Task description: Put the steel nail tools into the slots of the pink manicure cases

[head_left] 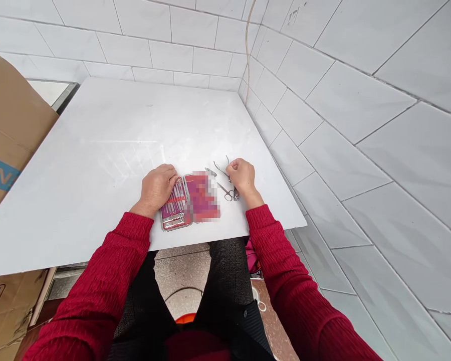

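A manicure set case (176,224) lies unfolded on the white table, with slim metal tools strapped in its red and purple left half. My left hand (158,186) is closed on the upper left of that case, fingers curled at its edge. Blurring covers much of the right half. To the right, my right hand (243,176) pinches a pair of metal nippers (218,166), whose curved handles spread up and left; its jaws are partly hidden by the fingers. Small scissors (225,190) and a nail clipper (236,194) lie just below this hand. Another small metal tool (210,172) rests by the case's upper right corner.
The white table (97,200) meets tiled walls (346,165) behind and at the right. Cardboard boxes (18,115) stand at the left. A cable (247,50) hangs in the corner. My knees are under the table's front edge.
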A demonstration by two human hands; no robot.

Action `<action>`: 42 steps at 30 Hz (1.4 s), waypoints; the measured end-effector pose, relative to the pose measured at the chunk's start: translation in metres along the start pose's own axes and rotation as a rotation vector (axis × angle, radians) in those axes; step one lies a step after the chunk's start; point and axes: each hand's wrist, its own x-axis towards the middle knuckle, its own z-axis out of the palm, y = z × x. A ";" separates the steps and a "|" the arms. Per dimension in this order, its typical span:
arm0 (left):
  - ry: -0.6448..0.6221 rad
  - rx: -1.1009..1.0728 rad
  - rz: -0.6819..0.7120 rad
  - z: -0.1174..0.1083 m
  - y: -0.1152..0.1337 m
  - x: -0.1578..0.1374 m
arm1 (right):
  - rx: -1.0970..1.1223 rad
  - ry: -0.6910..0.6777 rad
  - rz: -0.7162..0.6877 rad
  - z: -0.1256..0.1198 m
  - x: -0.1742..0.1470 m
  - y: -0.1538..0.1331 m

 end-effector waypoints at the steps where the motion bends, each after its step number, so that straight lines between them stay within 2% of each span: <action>1: 0.026 -0.003 0.022 0.000 0.002 0.000 | 0.069 0.012 0.010 0.001 0.000 0.000; 4: 0.068 -0.019 0.125 -0.001 0.015 0.000 | 0.243 0.008 0.024 0.004 -0.001 -0.001; 7: -0.036 -0.053 0.288 0.000 0.031 0.001 | 0.363 -0.037 0.008 0.009 -0.002 -0.001; 10: -0.114 -0.031 0.363 0.003 0.042 0.004 | 0.461 -0.079 -0.003 0.013 -0.005 -0.002; 15: -0.165 0.019 0.346 0.007 0.046 0.010 | 0.544 -0.127 -0.026 0.015 -0.010 -0.008; 20: -0.157 -0.057 0.334 0.008 0.047 0.014 | 0.575 -0.171 -0.064 0.019 -0.014 -0.014; 27: -0.067 -0.160 0.340 0.004 0.048 0.009 | 0.576 -0.217 -0.127 0.027 -0.012 -0.030; 31: 0.000 -0.092 0.373 0.002 0.050 0.001 | 0.527 -0.212 -0.140 0.032 -0.011 -0.041; 36: 0.048 0.022 0.412 0.003 0.053 -0.004 | 0.431 -0.183 -0.166 0.035 -0.011 -0.042; 42: 0.062 0.064 0.433 0.002 0.054 -0.002 | 0.433 -0.249 -0.206 0.037 -0.018 -0.039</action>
